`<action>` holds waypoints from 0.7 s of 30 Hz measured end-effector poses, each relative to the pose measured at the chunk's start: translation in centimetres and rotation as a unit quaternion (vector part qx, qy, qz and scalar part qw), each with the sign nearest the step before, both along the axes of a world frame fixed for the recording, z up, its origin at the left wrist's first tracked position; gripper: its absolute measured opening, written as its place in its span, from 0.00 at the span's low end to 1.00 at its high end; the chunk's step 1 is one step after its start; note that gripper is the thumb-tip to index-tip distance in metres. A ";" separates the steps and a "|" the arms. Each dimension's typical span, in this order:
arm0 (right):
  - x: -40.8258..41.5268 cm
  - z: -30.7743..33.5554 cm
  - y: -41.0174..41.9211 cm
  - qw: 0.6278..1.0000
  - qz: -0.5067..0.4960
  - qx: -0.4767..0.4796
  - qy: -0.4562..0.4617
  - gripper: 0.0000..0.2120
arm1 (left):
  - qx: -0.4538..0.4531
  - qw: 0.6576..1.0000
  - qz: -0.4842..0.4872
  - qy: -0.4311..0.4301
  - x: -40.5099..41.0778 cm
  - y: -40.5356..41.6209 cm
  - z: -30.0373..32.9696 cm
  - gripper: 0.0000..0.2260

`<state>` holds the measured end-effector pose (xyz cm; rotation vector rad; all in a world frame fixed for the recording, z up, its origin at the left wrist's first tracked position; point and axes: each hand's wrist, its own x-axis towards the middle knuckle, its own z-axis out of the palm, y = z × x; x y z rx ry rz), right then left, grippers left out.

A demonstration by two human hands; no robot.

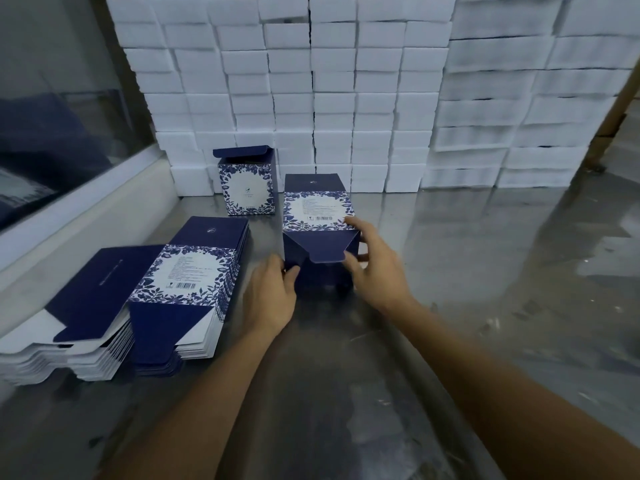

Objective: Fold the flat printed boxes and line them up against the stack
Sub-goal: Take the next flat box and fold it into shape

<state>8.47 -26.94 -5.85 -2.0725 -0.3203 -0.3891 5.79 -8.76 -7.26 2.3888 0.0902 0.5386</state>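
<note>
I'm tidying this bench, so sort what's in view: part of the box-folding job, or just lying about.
Job:
held box, in left hand and right hand
folded box, at the stack
flat boxes
white stack

Lying about:
window sill
brown board, far right

Bare table (485,271) right; flat boxes (187,289) block left.

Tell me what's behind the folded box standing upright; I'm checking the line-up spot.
Directly behind the upright folded box rises the stack of white boxes, resting on the metal table. The box's open top flap and body cover the lowest white boxes there, so whether they touch cannot be seen.
</note>
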 end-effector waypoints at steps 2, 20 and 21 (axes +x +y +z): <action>-0.2 -0.8 -0.2 0.999 -0.002 -0.039 0.002 0.32 | 0.014 1.000 -0.001 0.021 0.3 0.2 -0.1 0.10; -1.1 0.7 1.2 0.996 0.041 0.068 0.027 0.26 | -0.059 0.990 -0.019 -0.129 -0.5 0.1 -0.3 0.25; -1.2 0.7 1.3 0.998 0.037 0.051 0.021 0.26 | -0.057 0.988 -0.025 -0.144 -0.7 0.1 -0.4 0.24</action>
